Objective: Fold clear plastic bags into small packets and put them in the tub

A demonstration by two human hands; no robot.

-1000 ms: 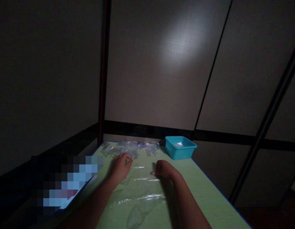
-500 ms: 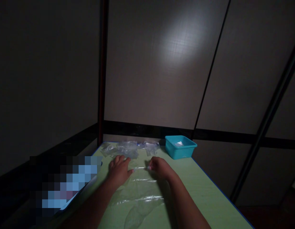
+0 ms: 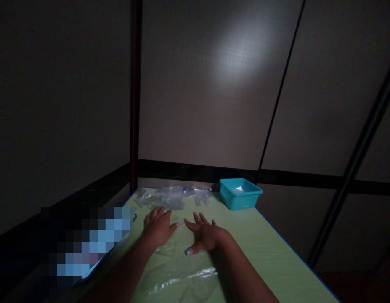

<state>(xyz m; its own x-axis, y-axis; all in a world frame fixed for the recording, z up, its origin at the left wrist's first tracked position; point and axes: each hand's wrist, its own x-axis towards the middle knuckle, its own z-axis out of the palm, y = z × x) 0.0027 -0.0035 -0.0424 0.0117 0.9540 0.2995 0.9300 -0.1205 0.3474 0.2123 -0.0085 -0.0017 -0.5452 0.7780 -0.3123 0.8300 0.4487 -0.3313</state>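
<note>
The right hand (image 3: 208, 237) has uncurled — fingers now spread over the clear plastic (image 3: 182, 278), 2 shiny creases gone.

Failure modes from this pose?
The clear plastic sheet has creases catching the light under and near the left hand and right hand; sliding either might bunch it up.

The sheet is see-through on the green table, so its edges could be misjudged.

The crumpled clear plastic lies just beyond the fingers; a forward sweep might snag it.
</note>
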